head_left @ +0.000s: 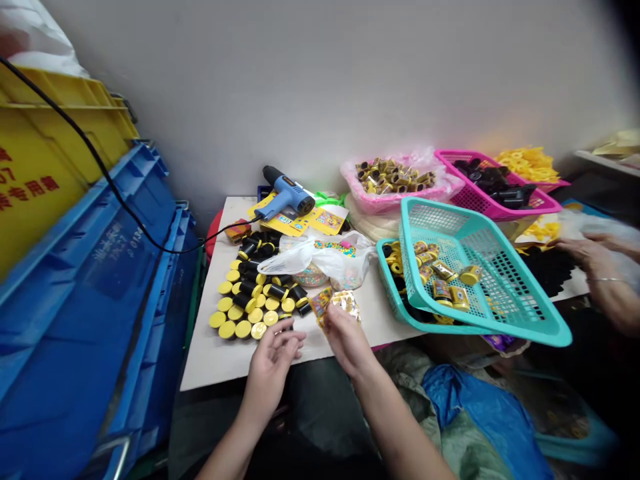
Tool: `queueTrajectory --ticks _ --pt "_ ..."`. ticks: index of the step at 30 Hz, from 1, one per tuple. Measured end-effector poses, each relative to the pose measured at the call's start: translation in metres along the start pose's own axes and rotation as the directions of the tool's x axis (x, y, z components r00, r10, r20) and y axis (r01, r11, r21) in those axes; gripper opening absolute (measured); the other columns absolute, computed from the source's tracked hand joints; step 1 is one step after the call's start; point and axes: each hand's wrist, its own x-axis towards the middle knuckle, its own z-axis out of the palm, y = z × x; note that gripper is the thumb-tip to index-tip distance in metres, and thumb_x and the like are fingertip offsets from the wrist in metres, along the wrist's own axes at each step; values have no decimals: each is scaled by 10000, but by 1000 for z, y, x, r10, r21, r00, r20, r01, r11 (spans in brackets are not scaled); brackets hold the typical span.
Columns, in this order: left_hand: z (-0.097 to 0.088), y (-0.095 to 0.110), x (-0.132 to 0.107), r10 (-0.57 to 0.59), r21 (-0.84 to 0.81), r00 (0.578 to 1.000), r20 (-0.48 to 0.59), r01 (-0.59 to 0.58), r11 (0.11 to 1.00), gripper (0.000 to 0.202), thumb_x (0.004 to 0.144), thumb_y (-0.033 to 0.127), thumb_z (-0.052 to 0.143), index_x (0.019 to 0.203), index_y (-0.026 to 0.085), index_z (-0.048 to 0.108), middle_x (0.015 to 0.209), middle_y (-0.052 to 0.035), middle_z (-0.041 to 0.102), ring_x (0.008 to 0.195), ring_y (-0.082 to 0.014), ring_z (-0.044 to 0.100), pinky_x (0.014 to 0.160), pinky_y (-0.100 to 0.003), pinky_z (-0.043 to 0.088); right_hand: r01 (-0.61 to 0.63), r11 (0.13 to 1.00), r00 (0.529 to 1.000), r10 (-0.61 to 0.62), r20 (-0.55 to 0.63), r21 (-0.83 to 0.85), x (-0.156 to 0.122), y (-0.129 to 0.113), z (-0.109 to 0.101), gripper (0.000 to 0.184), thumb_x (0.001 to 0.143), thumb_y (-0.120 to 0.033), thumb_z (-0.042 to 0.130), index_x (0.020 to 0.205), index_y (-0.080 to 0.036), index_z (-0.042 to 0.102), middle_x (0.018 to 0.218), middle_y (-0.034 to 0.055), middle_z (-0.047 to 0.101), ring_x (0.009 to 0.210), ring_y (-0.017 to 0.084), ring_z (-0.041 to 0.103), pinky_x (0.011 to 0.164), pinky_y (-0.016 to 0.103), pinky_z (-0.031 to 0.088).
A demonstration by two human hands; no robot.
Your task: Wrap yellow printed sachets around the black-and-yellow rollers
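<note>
My right hand [344, 337] pinches a small clear printed wrapper [334, 303] above the front edge of the white table [215, 363]. My left hand [273, 360] hovers just left of it, fingers loosely curled with nothing in them, beside a group of black cylinders with yellow caps [253, 293]. A clear plastic bag of colourful small pieces [325, 260] lies behind the wrapper.
A blue heat gun [287, 192] rests at the back on yellow cards. Two stacked teal baskets [475, 273] hold wrapped cylinders. Pink baskets [495, 187] stand behind. Blue and yellow crates [75, 267] stack at left. Another person's hands [595, 260] work at right.
</note>
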Motion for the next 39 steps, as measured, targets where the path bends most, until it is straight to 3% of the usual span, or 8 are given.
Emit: queueTrajectory --ticks 7,10,14,21,24,29,34,39 --pt "11 11 5 16 -58 995 -96 -21 998 476 686 258 714 1102 195 492 637 57 615 639 -125 632 660 -247 528 -252 889 967 219 129 381 -43 5 25 514 787 -669 452 870 -203 653 905 73 648 766 190 548 621 287 413" --pt "5 12 3 23 -15 992 -122 -25 1000 481 680 248 708 1110 191 501 641 56 618 655 -122 631 684 -243 520 -167 959 978 131 161 230 -35 -4 13 665 738 -778 363 847 -194 661 898 86 648 827 216 559 660 302 429" --pt "6 7 -4 33 -2 988 -149 -33 999 445 701 273 696 1096 184 512 656 47 620 679 -130 639 710 -256 515 -98 992 986 85 146 84 -29 -11 9 319 663 -479 730 776 -204 614 791 12 629 739 163 554 706 282 428" --pt "7 1 -15 50 35 997 -52 -48 998 386 706 310 690 1048 181 564 924 -58 673 865 -181 645 756 -280 523 187 962 971 -151 185 -200 -37 -24 16 189 851 -361 544 913 -247 682 879 40 590 848 184 558 787 319 439" --pt "1 2 -12 9 -35 1000 -26 -10 999 459 671 279 717 1085 189 539 768 0 663 763 -158 651 703 -264 533 256 900 936 -141 322 -352 -40 -23 14 252 894 -302 465 1044 -266 664 902 41 593 882 183 555 829 327 423" --pt "-6 1 -8 -146 10 989 1 146 989 394 647 297 733 1000 154 629 554 40 644 549 -123 617 551 -214 513 174 905 970 -89 228 -389 -37 -4 12 325 885 -331 477 1179 -218 558 685 -17 539 637 138 525 638 260 432" --pt "-18 -5 -4 -186 22 979 -87 189 982 255 606 324 763 775 139 713 746 -56 751 682 -169 680 581 -214 529 295 668 951 -277 140 -683 2 11 0 272 862 -293 489 1095 -180 572 938 77 628 899 217 555 830 365 425" --pt "-26 -10 0 -142 -42 972 -186 137 990 271 591 340 781 773 146 728 799 -57 758 768 -195 693 679 -257 561 416 396 902 -293 316 -819 39 16 5 386 745 -223 617 1117 -182 521 1211 114 556 1104 276 456 921 424 372"
